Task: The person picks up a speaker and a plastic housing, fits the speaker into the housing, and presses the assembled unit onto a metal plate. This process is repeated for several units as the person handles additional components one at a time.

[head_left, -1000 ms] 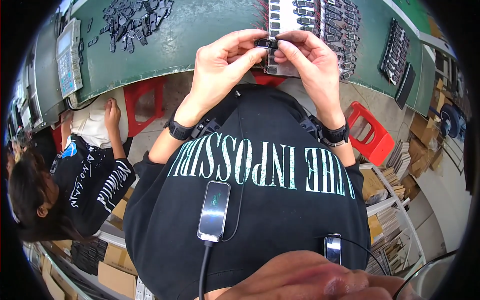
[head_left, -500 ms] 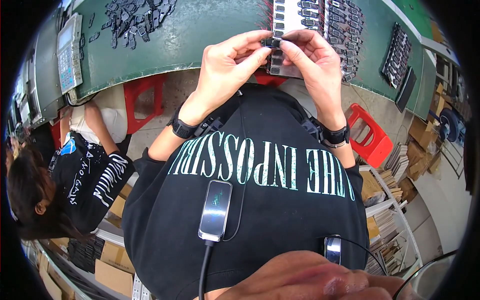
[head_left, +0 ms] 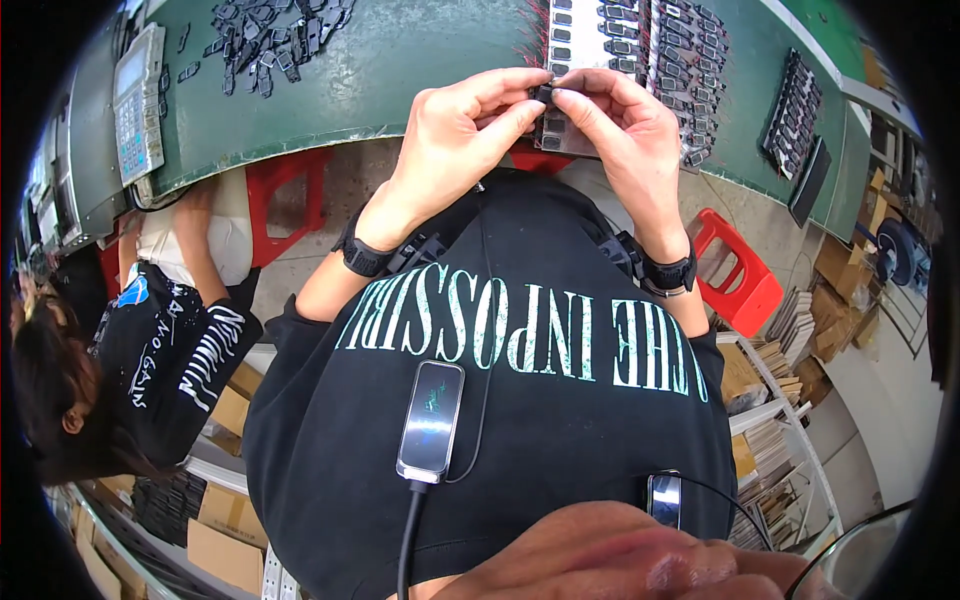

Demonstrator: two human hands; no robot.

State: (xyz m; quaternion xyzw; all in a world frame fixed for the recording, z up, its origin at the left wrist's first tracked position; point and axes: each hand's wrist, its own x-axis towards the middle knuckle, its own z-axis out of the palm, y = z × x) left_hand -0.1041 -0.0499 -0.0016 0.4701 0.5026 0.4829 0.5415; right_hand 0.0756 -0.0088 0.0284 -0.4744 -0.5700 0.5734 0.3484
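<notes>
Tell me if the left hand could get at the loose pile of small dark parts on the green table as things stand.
Probably yes. The pile of dark parts lies open on the green table to the left, with nothing between. But the left hand is pinching a small dark part together with the right hand, so it would have to let go first.

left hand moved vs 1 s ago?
Barely. The left hand and right hand still pinch the small dark part in front of the grey tray on the green table; no clear shift.

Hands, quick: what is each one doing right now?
Left hand: fingers pinched shut on the small dark part.
Right hand: fingers pinched shut on the same small dark part.
</notes>
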